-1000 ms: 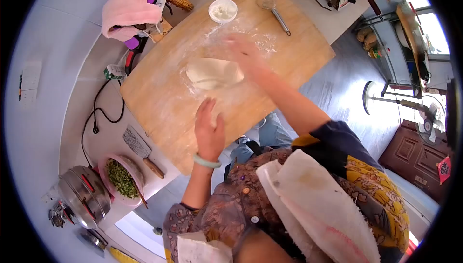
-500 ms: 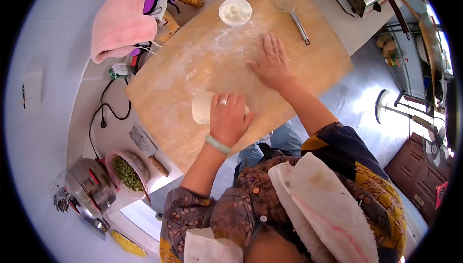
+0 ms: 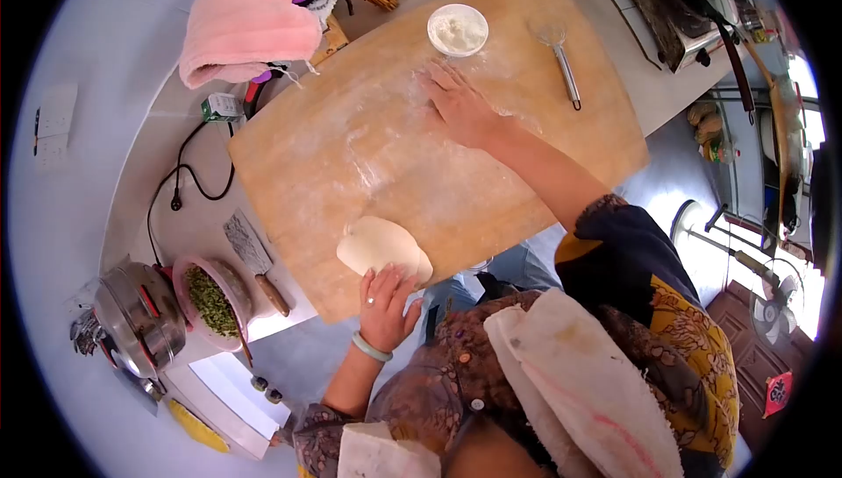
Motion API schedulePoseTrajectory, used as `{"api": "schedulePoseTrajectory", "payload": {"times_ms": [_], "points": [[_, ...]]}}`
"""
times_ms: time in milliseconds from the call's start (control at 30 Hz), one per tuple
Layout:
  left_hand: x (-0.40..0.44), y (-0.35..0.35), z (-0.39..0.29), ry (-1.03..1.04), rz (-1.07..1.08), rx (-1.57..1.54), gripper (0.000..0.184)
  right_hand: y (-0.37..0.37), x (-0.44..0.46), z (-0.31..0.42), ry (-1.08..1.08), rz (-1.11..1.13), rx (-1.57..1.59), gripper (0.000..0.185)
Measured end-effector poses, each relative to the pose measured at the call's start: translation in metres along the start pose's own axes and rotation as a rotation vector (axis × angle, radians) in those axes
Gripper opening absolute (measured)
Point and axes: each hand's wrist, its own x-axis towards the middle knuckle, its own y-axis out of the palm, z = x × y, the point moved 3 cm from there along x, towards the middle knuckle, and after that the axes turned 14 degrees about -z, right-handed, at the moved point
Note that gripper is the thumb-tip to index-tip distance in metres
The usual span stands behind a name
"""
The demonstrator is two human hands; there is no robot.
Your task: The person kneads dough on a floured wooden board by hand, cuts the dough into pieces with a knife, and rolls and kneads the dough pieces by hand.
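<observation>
On the floured wooden board (image 3: 298, 171) lies a flattened piece of pale dough (image 3: 373, 243), close to the near edge. My left hand (image 3: 386, 307), with a ring and a bangle, rests its outstretched fingers on the dough's near side, thumb apart. My right hand (image 3: 460, 108) reaches across the board, fingers spread over the floury patch and somewhat blurred. Just beyond it stands a white bowl of flour (image 3: 458, 31). A whisk (image 3: 566, 74) lies to the right of that bowl.
Left of the board are a cleaver (image 3: 250, 246), a pink bowl of chopped greens (image 3: 215, 303), a steel pot (image 3: 140, 316) and a black cord (image 3: 180, 162). A pink cloth (image 3: 250, 17) sits at the back left. A stove (image 3: 671, 4) stands at the back right.
My left hand has slid the dough toward the near edge, uncovering more of it. My right hand has moved left across the flour, toward the bowl. The view has shifted slightly.
</observation>
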Motion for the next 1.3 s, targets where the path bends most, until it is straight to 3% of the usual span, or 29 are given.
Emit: {"api": "schedulePoseTrajectory", "payload": {"times_ms": [133,233,333,400,467,500,600,733,833,933,1000,1067,1167,1300], "points": [[-0.021,0.007,0.005,-0.154,-0.246,-0.091,0.056,0.015,-0.006,0.023,-0.156,-0.013,-0.003,0.051],[-0.022,0.005,0.002,-0.281,-0.363,-0.048,0.066,-0.008,-0.018,0.044,-0.243,0.246,0.32,0.038],[-0.025,0.007,-0.002,-0.496,-0.432,0.0,0.074,-0.038,0.003,0.002,-0.158,-0.071,0.108,0.025],[-0.028,0.008,0.0,-0.684,-0.477,-0.002,0.079,-0.064,0.042,-0.028,0.085,-0.232,0.064,0.022],[-0.026,0.009,-0.001,-0.939,-0.599,-0.451,0.081,-0.074,0.076,-0.044,0.342,0.003,-0.159,0.024],[-0.026,0.011,0.0,-1.055,-0.66,-0.678,0.082,-0.07,0.087,-0.052,0.326,0.101,-0.216,0.025],[-0.035,0.011,0.003,-1.261,-0.745,-0.726,0.082,-0.045,0.11,-0.074,0.194,0.294,-0.364,0.025],[-0.025,0.012,0.008,-1.31,-0.711,-0.761,0.084,-0.043,0.109,-0.074,0.082,0.387,-0.434,0.025],[-0.017,0.02,0.014,-1.307,-0.727,-0.757,0.088,-0.067,0.091,-0.073,0.239,0.081,-0.176,0.026],[-0.013,0.031,0.026,-1.277,-0.695,-0.696,0.094,-0.12,0.066,-0.026,0.729,-0.072,0.142,0.025],[-0.008,0.033,0.028,-1.28,-0.674,-0.628,0.101,-0.123,0.03,-0.014,0.78,-0.171,0.256,0.028],[-0.005,0.029,0.028,-1.279,-0.655,-0.627,0.102,-0.112,-0.002,0.033,0.042,-0.005,-0.08,0.03],[0.0,0.028,0.033,-1.26,-0.616,-0.61,0.102,-0.109,-0.003,0.066,0.402,0.09,0.407,0.032],[0.005,0.02,0.027,-1.226,-0.624,-0.641,0.103,-0.111,-0.016,0.076,0.346,0.066,0.21,0.037]]}}
